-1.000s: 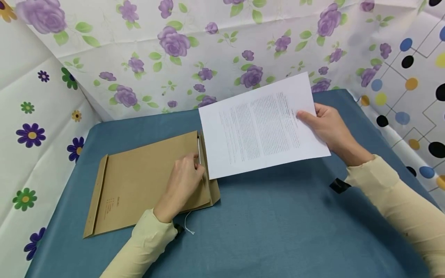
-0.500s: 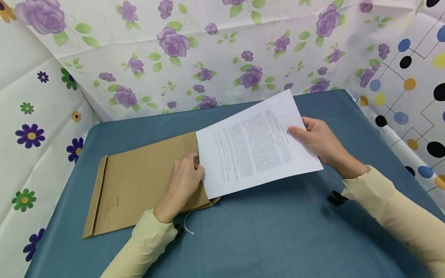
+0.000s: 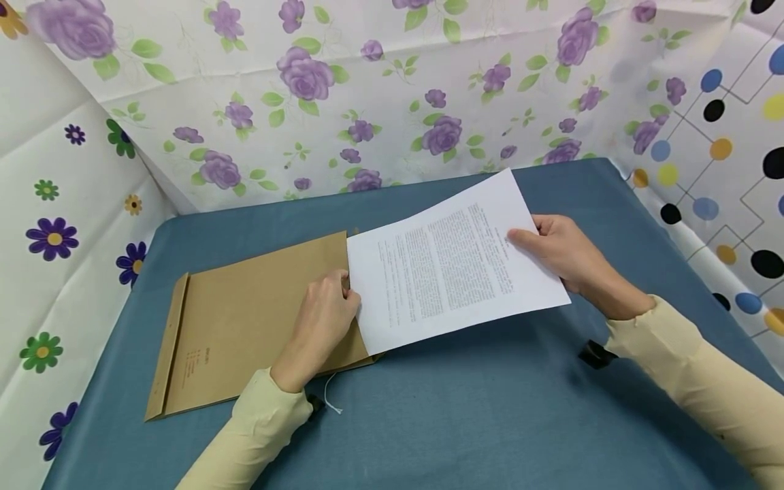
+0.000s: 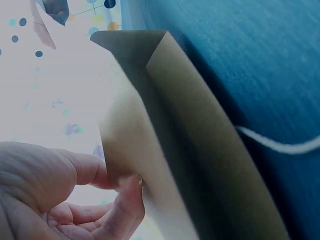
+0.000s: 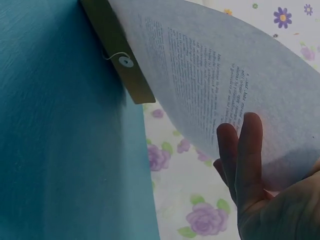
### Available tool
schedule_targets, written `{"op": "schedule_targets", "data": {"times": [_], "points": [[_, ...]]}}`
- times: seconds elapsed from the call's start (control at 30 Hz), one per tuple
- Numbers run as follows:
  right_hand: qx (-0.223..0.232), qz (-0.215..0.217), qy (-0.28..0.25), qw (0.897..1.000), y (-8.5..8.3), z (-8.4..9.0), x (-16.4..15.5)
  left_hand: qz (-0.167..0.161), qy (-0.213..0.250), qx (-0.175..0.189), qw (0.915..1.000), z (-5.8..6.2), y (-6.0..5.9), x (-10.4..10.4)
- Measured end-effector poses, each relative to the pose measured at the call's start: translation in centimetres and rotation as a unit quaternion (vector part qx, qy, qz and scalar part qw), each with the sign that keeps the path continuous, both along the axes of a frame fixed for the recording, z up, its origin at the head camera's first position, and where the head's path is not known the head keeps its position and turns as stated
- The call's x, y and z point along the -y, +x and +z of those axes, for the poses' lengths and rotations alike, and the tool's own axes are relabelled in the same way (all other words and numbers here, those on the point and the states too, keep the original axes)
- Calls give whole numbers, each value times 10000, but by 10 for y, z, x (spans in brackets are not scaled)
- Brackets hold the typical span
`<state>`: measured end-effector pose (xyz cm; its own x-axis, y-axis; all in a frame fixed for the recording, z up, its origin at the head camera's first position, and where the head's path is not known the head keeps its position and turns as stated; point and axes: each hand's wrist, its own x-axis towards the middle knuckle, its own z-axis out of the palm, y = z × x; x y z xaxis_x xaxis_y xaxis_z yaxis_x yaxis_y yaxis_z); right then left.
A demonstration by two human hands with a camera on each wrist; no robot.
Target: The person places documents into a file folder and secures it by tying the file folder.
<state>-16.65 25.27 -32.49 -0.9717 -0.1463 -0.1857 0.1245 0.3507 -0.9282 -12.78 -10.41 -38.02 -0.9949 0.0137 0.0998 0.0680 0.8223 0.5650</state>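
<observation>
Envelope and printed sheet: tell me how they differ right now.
The envelope is brown and lies flat on the blue table; the sheet is white, printed, and tilted up at its right end. The left hand pinches the envelope's mouth; the right hand holds the sheet. Both are flat paper rectangles.

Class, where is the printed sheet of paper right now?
In the head view the printed sheet sits centre-right above the blue table, gripped by the right hand, its left edge at the brown envelope mouth.

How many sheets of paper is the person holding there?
1 that shows: a printed sheet, pinched by the right hand, its near edge at the brown envelope's mouth, which the left hand holds open. More sheets behind it could be hidden.
</observation>
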Motion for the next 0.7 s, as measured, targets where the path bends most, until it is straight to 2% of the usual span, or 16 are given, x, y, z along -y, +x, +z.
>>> {"op": "schedule_targets", "data": {"times": [0.23, 0.47, 0.7], "points": [[0, 204, -3, 9998, 1, 10, 3, 15, 15, 86, 10000, 0, 0, -1], [-1, 350, 140, 9993, -1, 27, 11, -8, -11, 70, 10000, 0, 1, -1], [-108, 443, -114, 9989, -10, 26, 20, -37, -14, 62, 10000, -3, 2, -3]]}}
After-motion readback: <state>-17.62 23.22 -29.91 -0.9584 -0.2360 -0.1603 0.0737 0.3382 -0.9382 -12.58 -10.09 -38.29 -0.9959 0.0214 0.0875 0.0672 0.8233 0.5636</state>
